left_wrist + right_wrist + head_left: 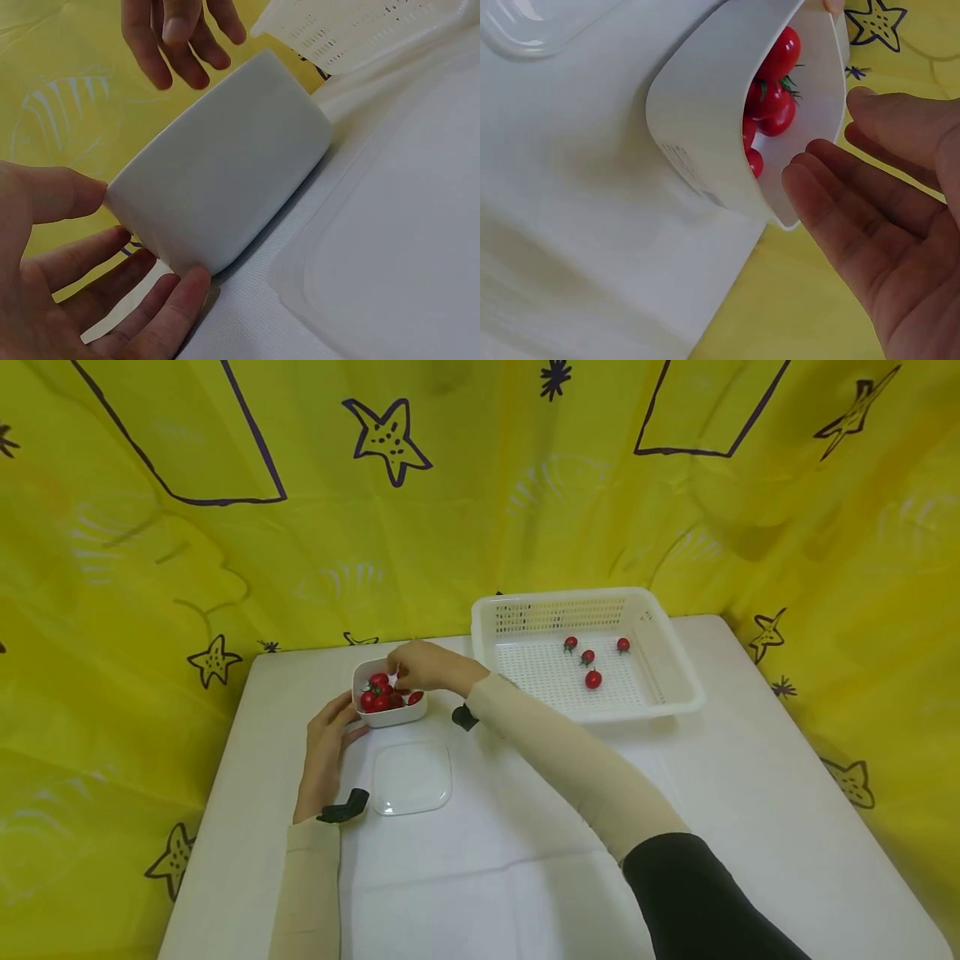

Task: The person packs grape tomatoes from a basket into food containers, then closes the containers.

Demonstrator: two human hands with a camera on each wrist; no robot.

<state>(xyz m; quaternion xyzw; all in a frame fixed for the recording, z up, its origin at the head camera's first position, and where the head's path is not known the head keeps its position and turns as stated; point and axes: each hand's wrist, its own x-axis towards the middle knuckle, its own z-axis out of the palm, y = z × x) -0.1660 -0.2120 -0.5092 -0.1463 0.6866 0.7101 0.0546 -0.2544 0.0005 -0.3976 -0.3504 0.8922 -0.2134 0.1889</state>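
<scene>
A small white food container point(390, 718) stands at the left back of the table, with several red cherry tomatoes point(381, 689) in it, some with green stems. My left hand point(327, 739) holds the container at its left corner, thumb and fingers spread against its outer walls. Over the container's right side hangs my right hand point(427, 666). In the right wrist view, the fingers of this hand point(885, 217) are loosely bent at the rim, with nothing between them and the thumb.
A clear lid point(412, 778) lies on the white table just in front of the container. To the right stands a white plastic basket point(675, 697) with several cherry tomatoes point(593, 679) spread on its bottom. A yellow patterned curtain point(450, 543) closes off the back and sides.
</scene>
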